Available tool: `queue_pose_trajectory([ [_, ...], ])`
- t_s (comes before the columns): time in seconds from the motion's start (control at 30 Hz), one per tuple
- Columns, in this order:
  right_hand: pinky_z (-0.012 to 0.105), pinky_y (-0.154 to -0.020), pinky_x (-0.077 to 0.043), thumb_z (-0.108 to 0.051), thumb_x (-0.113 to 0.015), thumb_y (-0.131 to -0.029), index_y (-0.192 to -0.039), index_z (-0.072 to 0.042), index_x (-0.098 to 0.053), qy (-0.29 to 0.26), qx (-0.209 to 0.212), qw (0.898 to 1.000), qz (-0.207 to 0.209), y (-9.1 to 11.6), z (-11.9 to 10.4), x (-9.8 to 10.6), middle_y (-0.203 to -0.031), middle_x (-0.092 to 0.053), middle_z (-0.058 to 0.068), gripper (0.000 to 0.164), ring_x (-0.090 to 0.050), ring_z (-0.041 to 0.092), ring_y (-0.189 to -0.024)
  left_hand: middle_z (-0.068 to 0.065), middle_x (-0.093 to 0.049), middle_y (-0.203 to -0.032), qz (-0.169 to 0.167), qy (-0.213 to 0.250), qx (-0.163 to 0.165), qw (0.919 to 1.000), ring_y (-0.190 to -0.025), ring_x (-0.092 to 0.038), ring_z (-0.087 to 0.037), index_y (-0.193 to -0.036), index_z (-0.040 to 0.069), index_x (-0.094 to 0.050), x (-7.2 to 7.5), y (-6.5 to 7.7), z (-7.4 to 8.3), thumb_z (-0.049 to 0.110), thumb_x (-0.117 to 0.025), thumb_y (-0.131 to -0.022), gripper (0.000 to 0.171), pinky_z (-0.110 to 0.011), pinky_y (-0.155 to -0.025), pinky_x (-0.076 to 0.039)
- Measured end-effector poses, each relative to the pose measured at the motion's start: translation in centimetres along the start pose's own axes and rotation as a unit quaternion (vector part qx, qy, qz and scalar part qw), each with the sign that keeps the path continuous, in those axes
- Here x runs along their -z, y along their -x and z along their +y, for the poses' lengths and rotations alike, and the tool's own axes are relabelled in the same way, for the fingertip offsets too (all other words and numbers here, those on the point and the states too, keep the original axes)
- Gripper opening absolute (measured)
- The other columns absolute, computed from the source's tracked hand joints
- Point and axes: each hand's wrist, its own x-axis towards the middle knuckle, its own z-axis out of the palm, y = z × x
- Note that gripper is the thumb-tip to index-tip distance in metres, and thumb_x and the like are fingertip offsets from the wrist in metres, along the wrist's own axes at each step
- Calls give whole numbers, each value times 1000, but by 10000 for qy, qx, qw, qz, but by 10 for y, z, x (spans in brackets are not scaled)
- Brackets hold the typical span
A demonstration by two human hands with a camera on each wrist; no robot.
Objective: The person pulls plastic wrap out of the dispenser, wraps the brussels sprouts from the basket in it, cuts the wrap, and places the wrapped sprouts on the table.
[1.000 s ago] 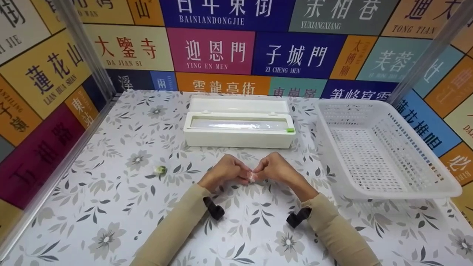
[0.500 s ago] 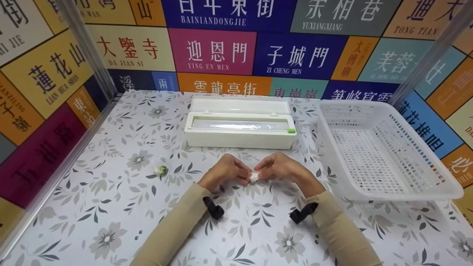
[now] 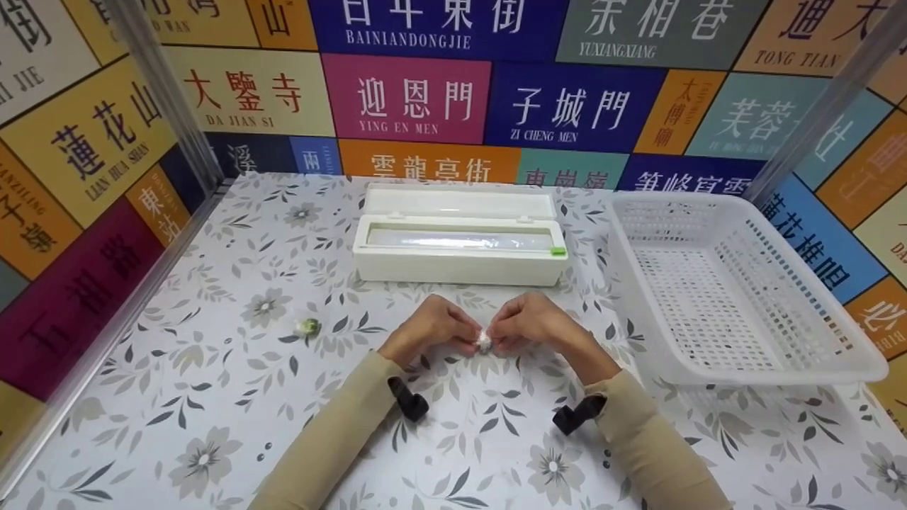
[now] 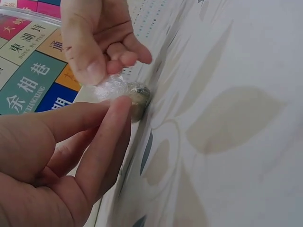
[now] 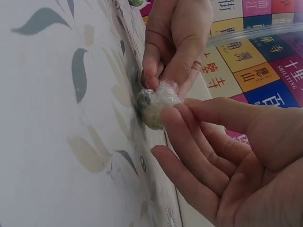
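Observation:
A small round item wrapped in crumpled cling film (image 3: 485, 343) sits between both hands, close to the patterned tablecloth. Under the film it looks brownish-green in the left wrist view; its kind does not show. My left hand (image 3: 438, 327) pinches the film between thumb and fingers from the left side. From the right, my right hand (image 3: 530, 324) pinches the gathered film (image 5: 166, 94) with thumb and index finger, the other fingers loosely bent. Off to the left lies a second small film-wrapped item (image 3: 308, 326), greenish.
Behind the hands stands a white cling film dispenser (image 3: 460, 268) with its lid raised and a green slider at the right end. A white perforated plastic basket (image 3: 772, 375) is at the right. Clear side panels and a sign-patterned wall bound the table.
Both hands stay at the same spot, with fingers shifting on the film. The right hand's fingers spread slightly and draw in again; the film looks more tightly bunched.

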Motion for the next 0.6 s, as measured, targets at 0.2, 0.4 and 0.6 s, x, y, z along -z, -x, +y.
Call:
queue_pose_trajectory([
  [0.2,24,-59,-59,-7,-79,-81,-92,-4,-77,115,-128,9988,465,-3,3,-2,-69,-72,-1,11,-68,11,-62,-14,-78,-84,0,-136,43,9999,-61,-73,-13,-92,3,-79,0,0,-1,0,-76,-81,12,-22,-60,-61],
  [0.4,23,-54,-57,-7,-84,-77,-90,-4,-80,16,109,9971,752,-5,7,-5,-71,-75,2,14,-67,11,-58,-14,-78,-83,61,-121,117,9998,-60,-73,-14,-92,2,-79,0,-1,0,-1,-76,-82,11,-22,-60,-61],
  [0.6,24,-51,-57,-8,-79,-82,-94,-6,-81,114,263,9981,546,-1,10,-6,-83,-78,7,12,-66,12,-59,-15,-78,-84,41,-61,25,10000,-61,-73,-14,-92,2,-79,-3,-2,-1,0,-77,-81,11,-22,-60,-61],
])
